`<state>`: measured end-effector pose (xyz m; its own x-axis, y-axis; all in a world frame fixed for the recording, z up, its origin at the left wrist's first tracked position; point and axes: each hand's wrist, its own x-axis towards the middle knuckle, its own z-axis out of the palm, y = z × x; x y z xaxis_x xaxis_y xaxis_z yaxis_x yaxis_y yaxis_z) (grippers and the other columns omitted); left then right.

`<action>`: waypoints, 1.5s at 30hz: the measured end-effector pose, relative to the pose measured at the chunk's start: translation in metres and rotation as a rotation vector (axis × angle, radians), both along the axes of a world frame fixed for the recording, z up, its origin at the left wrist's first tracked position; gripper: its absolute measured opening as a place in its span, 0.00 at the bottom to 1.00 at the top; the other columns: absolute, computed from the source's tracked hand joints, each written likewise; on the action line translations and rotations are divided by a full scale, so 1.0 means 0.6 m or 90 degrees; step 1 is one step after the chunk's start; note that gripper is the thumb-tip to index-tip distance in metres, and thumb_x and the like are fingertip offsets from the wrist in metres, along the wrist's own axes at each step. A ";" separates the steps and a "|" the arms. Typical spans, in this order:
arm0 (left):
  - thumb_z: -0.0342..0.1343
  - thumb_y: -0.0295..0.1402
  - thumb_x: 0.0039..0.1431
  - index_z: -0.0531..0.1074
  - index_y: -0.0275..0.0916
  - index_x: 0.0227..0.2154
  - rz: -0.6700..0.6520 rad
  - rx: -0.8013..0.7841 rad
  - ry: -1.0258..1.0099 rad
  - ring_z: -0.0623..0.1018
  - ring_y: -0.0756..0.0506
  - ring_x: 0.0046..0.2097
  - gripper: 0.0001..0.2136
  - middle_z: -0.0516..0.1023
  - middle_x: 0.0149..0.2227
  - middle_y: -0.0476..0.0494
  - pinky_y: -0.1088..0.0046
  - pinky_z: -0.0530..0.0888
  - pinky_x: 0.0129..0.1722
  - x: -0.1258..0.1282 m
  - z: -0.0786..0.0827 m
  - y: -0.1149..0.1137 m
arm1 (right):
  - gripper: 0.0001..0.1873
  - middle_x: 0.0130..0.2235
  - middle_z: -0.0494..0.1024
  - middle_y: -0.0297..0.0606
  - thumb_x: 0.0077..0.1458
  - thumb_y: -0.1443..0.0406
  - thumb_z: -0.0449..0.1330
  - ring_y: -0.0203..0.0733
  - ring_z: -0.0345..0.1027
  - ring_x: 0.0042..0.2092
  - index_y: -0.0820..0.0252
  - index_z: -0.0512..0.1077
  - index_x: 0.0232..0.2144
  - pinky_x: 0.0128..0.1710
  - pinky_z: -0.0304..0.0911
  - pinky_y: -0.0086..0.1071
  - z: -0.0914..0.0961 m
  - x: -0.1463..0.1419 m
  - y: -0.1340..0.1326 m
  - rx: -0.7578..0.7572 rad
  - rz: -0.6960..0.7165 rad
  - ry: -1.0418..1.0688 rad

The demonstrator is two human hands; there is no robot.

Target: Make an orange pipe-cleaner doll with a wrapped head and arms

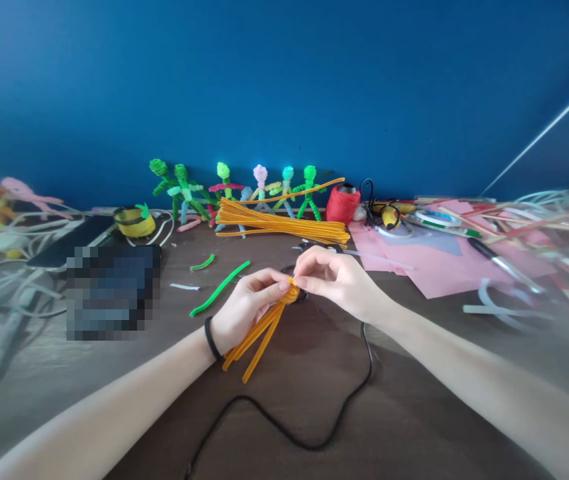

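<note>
Between my hands is a figure of orange pipe cleaners (265, 330), with a wound knob at its top and several loose strands hanging down to the left. My left hand (249, 298) is closed on it just below the knob. Thumb and fingers of my right hand (328, 277) pinch the top of the same knob. Behind them lies a bundle of orange pipe cleaners (284, 221). Left of my left hand are a long green pipe cleaner (220, 288) and a short green piece (203, 263).
Several pipe-cleaner figures (184, 183) lean on the blue wall beside a red spool (343, 205). A blurred-out dark device (114, 290) and yellow tape roll (135, 223) sit left. Pink paper (434, 270) and a pen (504, 265) lie right. A black cable (284, 432) curves in front.
</note>
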<state>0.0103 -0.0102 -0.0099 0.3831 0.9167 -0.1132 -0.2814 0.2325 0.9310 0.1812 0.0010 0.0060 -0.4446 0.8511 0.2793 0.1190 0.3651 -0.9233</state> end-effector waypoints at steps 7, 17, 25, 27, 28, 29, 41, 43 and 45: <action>0.60 0.30 0.45 0.73 0.33 0.26 0.001 -0.012 -0.009 0.72 0.53 0.28 0.05 0.75 0.25 0.47 0.80 0.66 0.29 0.000 -0.004 0.000 | 0.08 0.32 0.69 0.35 0.45 0.61 0.61 0.35 0.65 0.33 0.62 0.69 0.26 0.32 0.62 0.31 -0.002 0.003 0.005 -0.051 0.010 0.002; 0.61 0.29 0.42 0.74 0.33 0.25 0.013 -0.052 -0.033 0.73 0.52 0.27 0.05 0.76 0.24 0.46 0.79 0.67 0.29 0.002 -0.003 0.000 | 0.08 0.33 0.68 0.35 0.45 0.62 0.61 0.34 0.65 0.33 0.61 0.69 0.26 0.33 0.62 0.30 -0.006 0.006 0.010 -0.057 0.029 0.001; 0.62 0.29 0.41 0.74 0.33 0.24 -0.001 -0.066 -0.045 0.73 0.52 0.27 0.06 0.76 0.23 0.46 0.79 0.68 0.29 0.003 -0.004 0.001 | 0.06 0.34 0.67 0.35 0.46 0.63 0.61 0.33 0.64 0.33 0.61 0.70 0.26 0.33 0.63 0.30 -0.006 0.009 0.012 -0.019 0.055 0.011; 0.62 0.29 0.42 0.74 0.32 0.24 -0.011 -0.066 -0.050 0.73 0.52 0.27 0.06 0.76 0.23 0.46 0.79 0.68 0.29 0.002 -0.005 0.001 | 0.06 0.33 0.67 0.35 0.46 0.63 0.61 0.33 0.64 0.33 0.61 0.70 0.26 0.32 0.63 0.30 -0.006 0.009 0.012 -0.011 0.063 0.014; 0.62 0.29 0.42 0.75 0.32 0.24 -0.015 -0.066 -0.052 0.73 0.52 0.27 0.06 0.76 0.23 0.46 0.79 0.68 0.29 0.002 -0.005 0.001 | 0.06 0.33 0.67 0.35 0.46 0.63 0.61 0.33 0.64 0.33 0.61 0.70 0.26 0.33 0.64 0.30 -0.006 0.009 0.012 -0.008 0.065 0.014; 0.61 0.29 0.42 0.75 0.32 0.25 -0.018 -0.066 -0.052 0.73 0.52 0.27 0.05 0.76 0.23 0.46 0.79 0.68 0.29 0.001 -0.006 0.002 | 0.06 0.33 0.66 0.35 0.46 0.63 0.61 0.33 0.64 0.33 0.61 0.70 0.26 0.32 0.64 0.30 -0.006 0.009 0.012 -0.005 0.066 0.013; 0.60 0.31 0.44 0.75 0.33 0.24 -0.057 -0.062 -0.042 0.72 0.51 0.25 0.06 0.75 0.22 0.46 0.77 0.67 0.28 0.000 -0.008 0.004 | 0.04 0.32 0.65 0.34 0.44 0.65 0.62 0.33 0.64 0.34 0.60 0.70 0.25 0.34 0.65 0.31 -0.010 0.008 0.016 0.008 0.081 0.016; 0.60 0.32 0.44 0.75 0.33 0.24 -0.060 -0.058 -0.042 0.72 0.52 0.26 0.06 0.75 0.22 0.46 0.77 0.66 0.29 0.000 -0.008 0.003 | 0.04 0.32 0.66 0.34 0.44 0.66 0.62 0.33 0.64 0.34 0.61 0.70 0.25 0.34 0.65 0.30 -0.011 0.008 0.016 0.000 0.083 0.025; 0.60 0.32 0.44 0.75 0.33 0.24 -0.061 -0.057 -0.042 0.72 0.52 0.25 0.06 0.75 0.22 0.46 0.77 0.66 0.29 0.000 -0.008 0.003 | 0.04 0.32 0.66 0.33 0.45 0.67 0.62 0.32 0.65 0.33 0.61 0.69 0.26 0.33 0.64 0.30 -0.013 0.008 0.016 -0.015 0.089 0.036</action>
<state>0.0102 -0.0084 -0.0149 0.4782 0.8628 -0.1641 -0.3138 0.3423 0.8856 0.1860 0.0107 -0.0015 -0.5427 0.7888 0.2886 0.0159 0.3532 -0.9354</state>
